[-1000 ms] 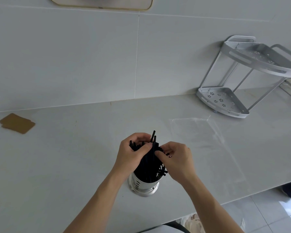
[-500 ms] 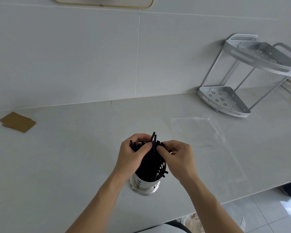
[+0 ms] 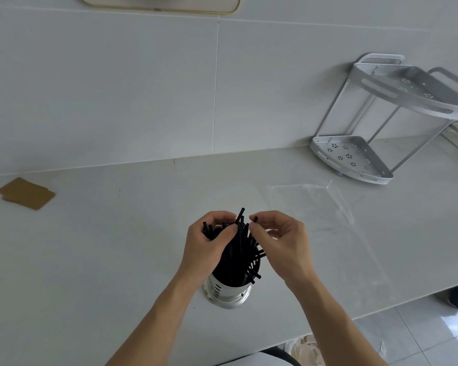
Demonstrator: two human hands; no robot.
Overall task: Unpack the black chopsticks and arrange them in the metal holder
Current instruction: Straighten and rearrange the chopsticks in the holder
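fingers of the left hand (image 3: pixel 209 244) curled round the thin black chopsticks (image 3: pixel 238 257) standing bunched in the round perforated metal holder (image 3: pixel 229 293); above that holder, the right hand (image 3: pixel 280 241) pinched one chopstick tip

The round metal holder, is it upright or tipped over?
Upright: the round metal holder stands on its base on the grey counter, black chopsticks sticking up.

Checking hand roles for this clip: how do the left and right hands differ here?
The left hand wraps the chopsticks as a bundle, thumb across them; the right hand only pinches one stick's top with its fingers. The left hand sits against the bundle; the right hand's palm stays off to the side. Both hover above the holder.
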